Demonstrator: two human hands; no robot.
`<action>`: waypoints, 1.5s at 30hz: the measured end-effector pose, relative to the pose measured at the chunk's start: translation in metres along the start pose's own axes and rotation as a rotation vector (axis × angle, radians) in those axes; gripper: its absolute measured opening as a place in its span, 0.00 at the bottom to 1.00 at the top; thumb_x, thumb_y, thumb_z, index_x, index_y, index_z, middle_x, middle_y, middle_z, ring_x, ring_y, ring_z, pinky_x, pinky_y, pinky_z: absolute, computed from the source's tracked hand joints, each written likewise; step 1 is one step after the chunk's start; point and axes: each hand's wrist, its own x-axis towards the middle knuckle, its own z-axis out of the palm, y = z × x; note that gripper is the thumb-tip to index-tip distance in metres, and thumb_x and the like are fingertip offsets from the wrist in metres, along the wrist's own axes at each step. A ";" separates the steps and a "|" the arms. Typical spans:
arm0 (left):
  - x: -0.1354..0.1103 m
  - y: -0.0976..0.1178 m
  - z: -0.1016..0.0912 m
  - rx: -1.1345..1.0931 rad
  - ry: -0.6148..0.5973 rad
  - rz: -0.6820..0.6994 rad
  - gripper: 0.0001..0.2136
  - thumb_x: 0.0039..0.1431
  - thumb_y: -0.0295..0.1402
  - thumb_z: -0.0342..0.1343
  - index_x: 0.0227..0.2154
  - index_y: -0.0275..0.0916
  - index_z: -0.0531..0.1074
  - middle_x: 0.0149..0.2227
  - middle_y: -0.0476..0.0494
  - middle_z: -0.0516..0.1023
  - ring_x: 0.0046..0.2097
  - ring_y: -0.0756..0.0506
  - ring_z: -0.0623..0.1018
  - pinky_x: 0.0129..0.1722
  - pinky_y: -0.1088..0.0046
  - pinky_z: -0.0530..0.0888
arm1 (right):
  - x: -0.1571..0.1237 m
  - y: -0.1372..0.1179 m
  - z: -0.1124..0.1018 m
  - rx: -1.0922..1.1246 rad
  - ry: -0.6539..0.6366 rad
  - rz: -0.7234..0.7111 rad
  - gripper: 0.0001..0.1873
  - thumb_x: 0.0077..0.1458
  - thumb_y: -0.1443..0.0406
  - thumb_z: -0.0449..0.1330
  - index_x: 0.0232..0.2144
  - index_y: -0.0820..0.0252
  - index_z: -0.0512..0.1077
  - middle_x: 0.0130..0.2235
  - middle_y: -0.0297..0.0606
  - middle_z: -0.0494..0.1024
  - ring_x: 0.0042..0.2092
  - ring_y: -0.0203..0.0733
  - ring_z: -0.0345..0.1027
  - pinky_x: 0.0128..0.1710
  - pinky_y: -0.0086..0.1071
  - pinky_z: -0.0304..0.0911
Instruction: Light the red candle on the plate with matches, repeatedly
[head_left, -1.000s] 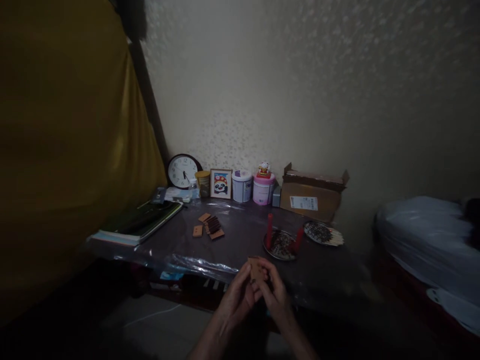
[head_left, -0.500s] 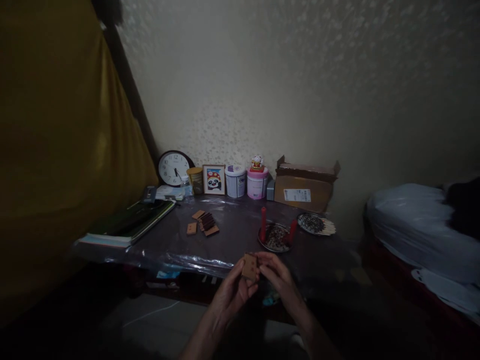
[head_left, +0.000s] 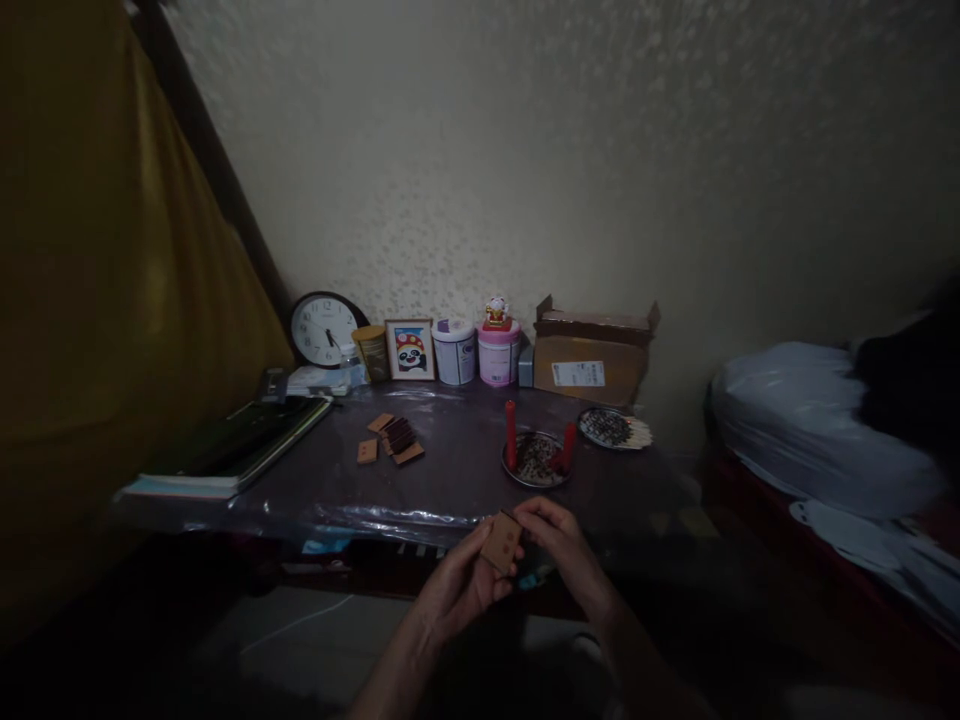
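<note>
A small brown matchbox (head_left: 502,543) with reddish marks on its face is held tilted above the table's front edge. My left hand (head_left: 465,590) grips it from the left and below, thumb along its side. At its upper right edge, the fingertips of my right hand (head_left: 559,540) are closed; whether they also pinch a match there cannot be made out. Beyond the hands, a round plate (head_left: 537,484) bears two red candles, a tall one (head_left: 511,437) and a shorter one (head_left: 568,447). Several similar matchboxes (head_left: 367,451) lie to the left on the table.
A second plate (head_left: 600,430) carries matchsticks with dark ends. Along the wall stand a clock (head_left: 324,330), a framed panda picture (head_left: 411,350), tubs (head_left: 454,355) and a cardboard box (head_left: 592,365). A large book (head_left: 247,445) lies at the left.
The view has shifted, so the table's things appear further left and slightly higher. The matchbox is tilted more to the right, with both hands still on it.
</note>
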 end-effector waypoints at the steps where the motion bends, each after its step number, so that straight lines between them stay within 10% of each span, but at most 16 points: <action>1: 0.000 0.000 0.000 -0.001 -0.004 -0.006 0.14 0.60 0.37 0.47 0.44 0.35 0.68 0.31 0.40 0.77 0.29 0.50 0.76 0.26 0.77 0.69 | 0.001 0.001 -0.001 0.008 0.009 -0.001 0.11 0.48 0.57 0.60 0.25 0.60 0.71 0.25 0.31 0.71 0.29 0.36 0.65 0.32 0.29 0.61; 27: 0.004 0.004 -0.006 -0.007 0.100 -0.052 0.13 0.54 0.33 0.49 0.41 0.31 0.69 0.27 0.42 0.76 0.20 0.53 0.69 0.20 0.79 0.64 | 0.005 0.006 -0.002 -0.311 0.011 -0.110 0.10 0.48 0.59 0.58 0.23 0.59 0.70 0.23 0.29 0.70 0.27 0.35 0.65 0.29 0.28 0.60; 45: 0.008 0.003 -0.008 0.409 0.248 0.085 0.19 0.46 0.31 0.56 0.44 0.38 0.69 0.26 0.48 0.76 0.17 0.55 0.67 0.17 0.79 0.60 | -0.004 -0.004 0.000 -0.612 -0.112 -0.398 0.09 0.57 0.65 0.52 0.32 0.54 0.73 0.33 0.35 0.72 0.37 0.38 0.68 0.39 0.30 0.62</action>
